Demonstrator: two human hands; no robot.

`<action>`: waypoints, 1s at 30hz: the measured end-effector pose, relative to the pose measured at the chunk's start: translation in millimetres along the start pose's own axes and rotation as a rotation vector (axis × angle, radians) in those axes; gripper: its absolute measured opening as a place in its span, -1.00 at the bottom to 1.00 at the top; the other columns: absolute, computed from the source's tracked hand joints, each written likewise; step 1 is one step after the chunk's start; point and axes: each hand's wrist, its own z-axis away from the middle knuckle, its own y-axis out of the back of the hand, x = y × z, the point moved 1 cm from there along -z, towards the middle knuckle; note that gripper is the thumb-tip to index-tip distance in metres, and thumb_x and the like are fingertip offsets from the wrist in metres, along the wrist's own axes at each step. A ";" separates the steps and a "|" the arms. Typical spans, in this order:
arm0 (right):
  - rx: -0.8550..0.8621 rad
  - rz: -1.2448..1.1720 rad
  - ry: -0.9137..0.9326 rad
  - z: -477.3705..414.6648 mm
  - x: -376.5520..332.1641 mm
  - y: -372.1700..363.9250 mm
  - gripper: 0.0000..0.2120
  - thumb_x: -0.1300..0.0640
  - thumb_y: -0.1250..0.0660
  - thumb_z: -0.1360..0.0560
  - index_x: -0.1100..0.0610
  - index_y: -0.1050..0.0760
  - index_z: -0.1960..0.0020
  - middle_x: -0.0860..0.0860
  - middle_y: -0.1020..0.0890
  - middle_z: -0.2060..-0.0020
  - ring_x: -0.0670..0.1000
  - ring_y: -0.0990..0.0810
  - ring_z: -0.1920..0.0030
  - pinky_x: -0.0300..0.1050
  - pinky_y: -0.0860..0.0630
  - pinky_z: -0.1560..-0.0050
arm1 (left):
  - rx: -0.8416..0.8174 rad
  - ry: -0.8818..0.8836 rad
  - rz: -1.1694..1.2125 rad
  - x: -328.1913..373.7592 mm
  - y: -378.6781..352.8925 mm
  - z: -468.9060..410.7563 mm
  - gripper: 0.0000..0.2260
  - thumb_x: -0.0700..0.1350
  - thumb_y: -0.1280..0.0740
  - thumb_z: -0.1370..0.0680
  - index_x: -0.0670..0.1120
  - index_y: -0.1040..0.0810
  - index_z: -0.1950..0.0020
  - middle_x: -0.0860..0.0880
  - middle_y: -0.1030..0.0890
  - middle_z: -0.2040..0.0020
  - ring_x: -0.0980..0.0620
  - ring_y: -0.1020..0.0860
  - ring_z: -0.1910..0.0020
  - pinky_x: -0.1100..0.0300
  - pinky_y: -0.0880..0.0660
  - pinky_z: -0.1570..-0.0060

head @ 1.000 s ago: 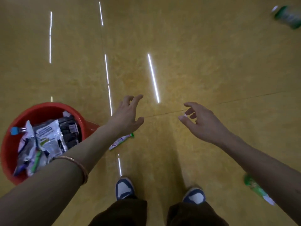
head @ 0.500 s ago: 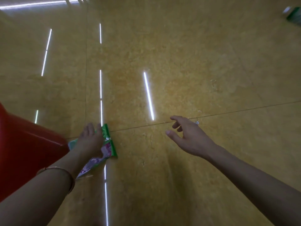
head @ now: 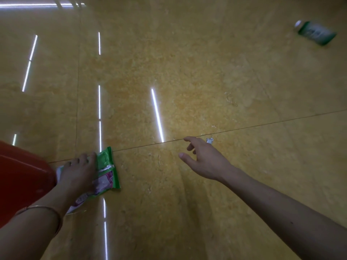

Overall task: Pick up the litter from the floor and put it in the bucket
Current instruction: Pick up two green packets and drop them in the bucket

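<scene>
- The left hand [head: 78,171] lies palm-down on a green snack packet [head: 108,166] that is flat on the yellow tiled floor [head: 187,81]
- Its fingers are stretched nearly straight across the packet's left half, with the fingertips close to the far edge; the thumb is hidden and no curl round the packet shows
- The packet's long axis runs away from the person and leans a little to the right at the far end; the plain green end points forward, past the fingertips, and the pale pink-printed end points back, passing under the wrist
- A thin bangle [head: 47,209] circles the left forearm behind the wrist
- The red bucket [head: 20,177] stands just to the left of the left hand; only its outer wall shows, close beside the packet's left edge
- The right hand [head: 204,160] hovers well to the right of the left one, loosely spread, thumb out and forefinger reaching forward, holding nothing
- A small white wrapper scrap [head: 210,140] lies on the floor just beyond the right hand's knuckles; whether it touches them cannot be told
- A green-labelled bottle [head: 315,32], blurred, lies on its side far ahead and to the right of the right hand, cap end pointing left
</scene>
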 end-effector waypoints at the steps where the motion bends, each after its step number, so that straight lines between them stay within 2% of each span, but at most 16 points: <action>1: 0.002 0.009 -0.004 0.4 0.7 0.7 -0.46 -0.17 -0.18 -0.55 -0.01 -0.18 -0.46 -0.04 -0.45 -0.25 -0.04 -0.47 -0.20 0.00 -0.49 -0.16 | 0.002 -0.017 0.003 -0.2 1.0 1.0 -0.16 0.13 -0.46 -0.31 -0.14 -0.12 -0.42 -0.12 -0.31 -0.30 -0.12 -0.37 -0.30 0.05 -0.37 -0.18; 4: 0.006 0.024 -0.012 3.4 1.6 0.5 -0.45 -0.17 -0.18 -0.55 -0.01 -0.17 -0.47 -0.04 -0.46 -0.26 -0.04 -0.48 -0.20 0.01 -0.49 -0.15 | -0.001 -0.074 0.014 4.1 1.9 6.3 -0.23 0.16 -0.46 -0.31 -0.15 -0.20 -0.34 -0.11 -0.30 -0.27 -0.08 -0.33 -0.29 0.09 -0.36 -0.19; 11: -0.011 0.052 -0.028 13.1 8.6 -4.4 -0.43 -0.18 -0.18 -0.54 0.00 -0.16 -0.47 -0.04 -0.46 -0.26 -0.02 -0.48 -0.21 0.02 -0.49 -0.16 | 0.010 -0.141 0.042 23.5 4.2 15.1 -0.14 0.30 -0.45 -0.24 -0.12 -0.19 -0.33 -0.09 -0.35 -0.27 -0.07 -0.37 -0.26 0.08 -0.37 -0.19; 16: 0.001 0.047 -0.040 22.4 17.9 -1.8 -0.43 -0.18 -0.18 -0.54 0.01 -0.16 -0.47 -0.02 -0.46 -0.26 -0.03 -0.47 -0.23 0.01 -0.48 -0.18 | 0.015 -0.280 0.215 71.1 32.4 18.1 0.05 0.25 -0.48 -0.24 -0.13 0.03 -0.49 -0.16 -0.26 -0.36 -0.15 -0.32 -0.32 0.00 -0.42 -0.18; 20: 0.038 0.042 -0.044 29.6 25.6 5.6 -0.43 -0.18 -0.19 -0.54 0.00 -0.17 -0.47 -0.04 -0.47 -0.24 -0.05 -0.47 -0.20 0.01 -0.49 -0.16 | 0.092 -0.428 0.265 112.2 78.4 26.3 0.11 0.27 -0.44 -0.28 -0.17 0.18 -0.51 -0.21 -0.25 -0.35 -0.21 -0.34 -0.28 -0.04 -0.40 -0.19; 23: 0.106 0.024 -0.043 35.3 33.4 16.9 -0.43 -0.18 -0.21 -0.53 0.01 -0.21 -0.46 -0.03 -0.49 -0.20 -0.05 -0.48 -0.14 -0.05 -0.49 -0.11 | 0.095 -0.517 0.339 132.9 113.3 36.1 0.14 0.26 -0.43 -0.30 -0.11 0.32 -0.50 -0.22 -0.26 -0.35 -0.21 -0.40 -0.24 -0.05 -0.45 -0.16; 27: 0.155 0.014 -0.065 46.5 49.7 37.6 -0.45 -0.16 -0.22 -0.53 0.02 -0.24 -0.45 -0.03 -0.51 -0.17 -0.10 -0.46 -0.05 -0.16 -0.44 -0.03 | 0.071 -0.549 0.318 153.8 151.2 40.2 0.17 0.26 -0.43 -0.32 -0.06 0.45 -0.47 -0.23 -0.22 -0.41 -0.23 -0.40 -0.27 -0.09 -0.46 -0.17; 30: 0.172 0.010 -0.109 54.5 64.2 51.9 -0.44 -0.17 -0.22 -0.52 0.04 -0.24 -0.44 -0.02 -0.51 -0.17 -0.05 -0.50 -0.05 -0.11 -0.47 -0.07 | 0.046 -0.525 0.416 170.2 176.7 37.2 0.19 0.25 -0.45 -0.30 -0.06 0.45 -0.46 -0.27 -0.20 -0.43 -0.26 -0.40 -0.28 -0.10 -0.44 -0.21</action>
